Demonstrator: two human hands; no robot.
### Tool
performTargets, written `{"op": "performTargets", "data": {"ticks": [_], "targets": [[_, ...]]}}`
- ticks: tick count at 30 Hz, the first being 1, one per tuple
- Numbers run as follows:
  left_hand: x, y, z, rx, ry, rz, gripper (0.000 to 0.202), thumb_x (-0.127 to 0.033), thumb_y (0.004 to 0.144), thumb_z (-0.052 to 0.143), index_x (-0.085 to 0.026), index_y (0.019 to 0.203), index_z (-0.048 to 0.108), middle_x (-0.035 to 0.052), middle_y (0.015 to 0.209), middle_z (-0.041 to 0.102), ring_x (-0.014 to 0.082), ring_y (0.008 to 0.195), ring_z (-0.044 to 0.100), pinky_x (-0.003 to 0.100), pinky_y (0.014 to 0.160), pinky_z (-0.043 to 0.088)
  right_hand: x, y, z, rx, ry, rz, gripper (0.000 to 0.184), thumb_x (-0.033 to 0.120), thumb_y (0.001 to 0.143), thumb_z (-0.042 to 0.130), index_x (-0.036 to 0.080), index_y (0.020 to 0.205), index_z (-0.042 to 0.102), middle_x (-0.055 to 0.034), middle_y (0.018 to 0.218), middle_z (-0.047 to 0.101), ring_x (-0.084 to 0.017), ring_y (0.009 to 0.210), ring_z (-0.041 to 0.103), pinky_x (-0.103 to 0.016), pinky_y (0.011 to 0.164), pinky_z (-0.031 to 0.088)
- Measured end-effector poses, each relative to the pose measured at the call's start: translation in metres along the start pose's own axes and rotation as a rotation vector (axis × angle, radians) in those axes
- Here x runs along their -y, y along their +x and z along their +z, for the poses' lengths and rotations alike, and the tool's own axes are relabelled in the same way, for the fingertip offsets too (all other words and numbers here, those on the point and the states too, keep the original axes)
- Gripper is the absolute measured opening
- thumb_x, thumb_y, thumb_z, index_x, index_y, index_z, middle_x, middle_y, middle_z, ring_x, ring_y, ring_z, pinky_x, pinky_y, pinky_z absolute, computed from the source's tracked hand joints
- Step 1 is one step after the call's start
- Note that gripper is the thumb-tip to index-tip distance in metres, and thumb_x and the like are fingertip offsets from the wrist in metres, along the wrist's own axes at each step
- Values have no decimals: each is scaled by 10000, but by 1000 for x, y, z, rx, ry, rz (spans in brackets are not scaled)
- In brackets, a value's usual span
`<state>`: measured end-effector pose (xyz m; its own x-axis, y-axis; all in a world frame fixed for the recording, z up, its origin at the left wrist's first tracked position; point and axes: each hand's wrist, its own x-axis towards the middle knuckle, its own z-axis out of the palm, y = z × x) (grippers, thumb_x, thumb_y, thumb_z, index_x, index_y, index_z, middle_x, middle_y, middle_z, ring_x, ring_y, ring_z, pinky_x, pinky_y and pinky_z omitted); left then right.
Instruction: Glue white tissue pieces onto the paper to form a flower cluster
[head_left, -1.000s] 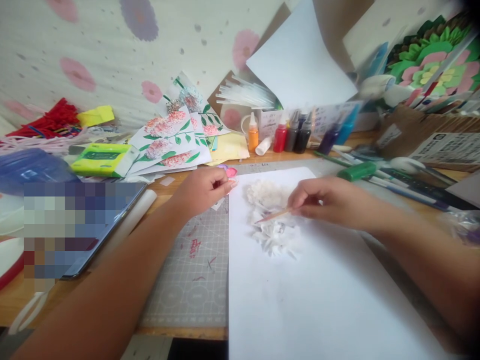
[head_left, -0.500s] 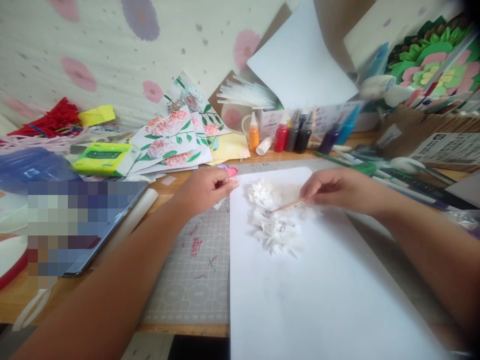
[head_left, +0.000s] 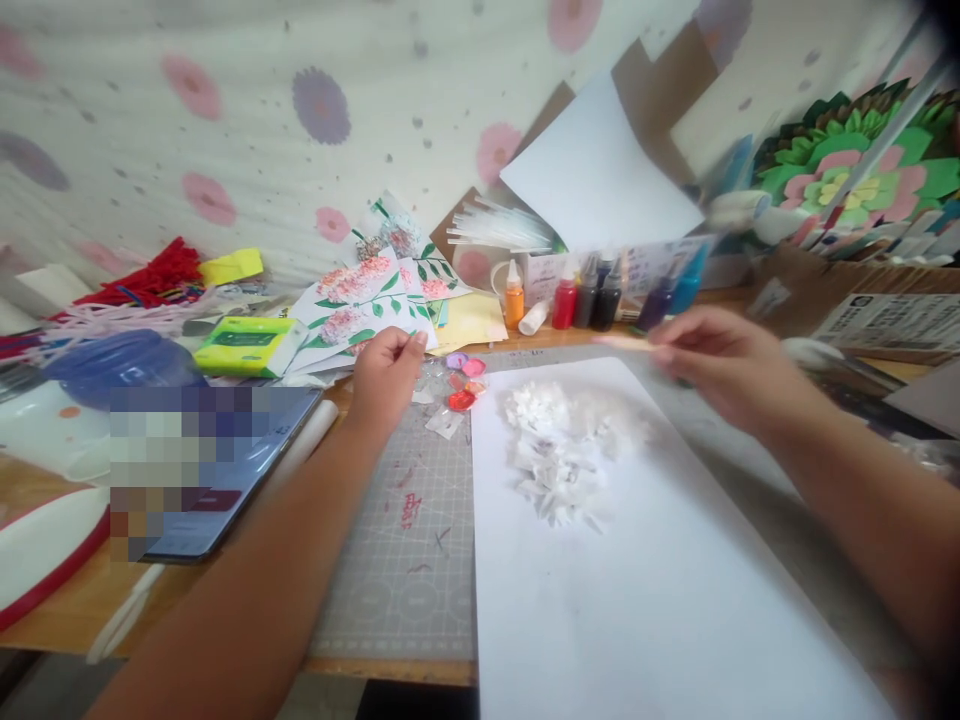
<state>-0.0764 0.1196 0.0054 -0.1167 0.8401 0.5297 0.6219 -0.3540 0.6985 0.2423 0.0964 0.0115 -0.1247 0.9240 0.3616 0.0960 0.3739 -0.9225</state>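
A white sheet of paper (head_left: 637,590) lies on a grey cutting mat (head_left: 405,570). A cluster of small white paper petals (head_left: 559,450) is stuck on its upper part. My right hand (head_left: 716,365) is lifted above the sheet's far right corner and pinches a thin wooden stick (head_left: 622,342) that points left. My left hand (head_left: 386,380) is curled loosely at the mat's far left edge, beside small pink, red and purple blobs (head_left: 465,385); whether it holds anything is hidden.
Bottles of coloured ink (head_left: 581,295) stand behind the sheet. Flower paintings (head_left: 367,300), a green tissue pack (head_left: 244,345), a tablet (head_left: 217,470) and a white roll (head_left: 300,450) lie to the left. Pens, a cardboard box and paper flowers (head_left: 855,170) crowd the right.
My right hand has lifted the stick off the petals and moved it up and right. My left hand has slid back left, uncovering the coloured blobs. The camera has tilted.
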Motion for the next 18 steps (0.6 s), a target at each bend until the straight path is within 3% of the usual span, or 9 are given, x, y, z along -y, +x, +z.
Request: {"op": "performTargets", "data": {"ticks": [4,6,9,11,12,14,18], "targets": [[5,4,-5,-121,25,24,292,-402,835,405,-189,635,402,-34,543,439,104,533,433,224,545,364,2,-7,27,301,-247,94,177,342,666,643,183,716,585,-18,760,591,-115,663,531,-237,593,420],[3,3,-5,-132,40,46,291,-391,840,392,-189,631,393,-32,547,429,106,538,427,225,549,358,7,-10,34,332,-350,69,207,379,707,593,174,741,590,-36,772,600,-127,671,539,-248,604,422],[-8,-3,-3,-53,65,104,290,-363,814,439,-183,591,396,-34,538,409,106,529,404,227,538,335,11,-10,33,278,-441,4,217,391,734,558,178,746,593,-38,754,604,-133,680,539,-252,610,415],[-20,-10,-1,77,101,159,297,-341,771,500,-174,547,397,-33,536,414,105,535,399,226,533,318,9,-9,27,223,-478,-6,223,396,736,552,177,731,595,-40,728,603,-137,668,530,-257,596,407],[-25,-14,1,197,132,183,308,-342,750,529,-168,531,399,-35,528,421,102,523,396,225,510,297,7,-8,23,195,-480,0,231,401,734,551,175,726,596,-44,726,604,-141,667,528,-261,593,406],[-35,-22,5,544,304,248,300,-329,790,462,-164,549,390,-34,556,439,99,535,398,225,508,271,2,-6,16,149,-438,15,241,413,728,559,174,728,595,-51,749,608,-148,685,533,-267,599,414],[-41,-32,8,895,449,205,325,-398,800,424,-170,574,378,-47,544,447,88,502,382,223,452,214,-3,-3,12,87,-240,29,215,392,699,608,183,739,576,-40,792,602,-141,735,541,-254,637,436]]}}
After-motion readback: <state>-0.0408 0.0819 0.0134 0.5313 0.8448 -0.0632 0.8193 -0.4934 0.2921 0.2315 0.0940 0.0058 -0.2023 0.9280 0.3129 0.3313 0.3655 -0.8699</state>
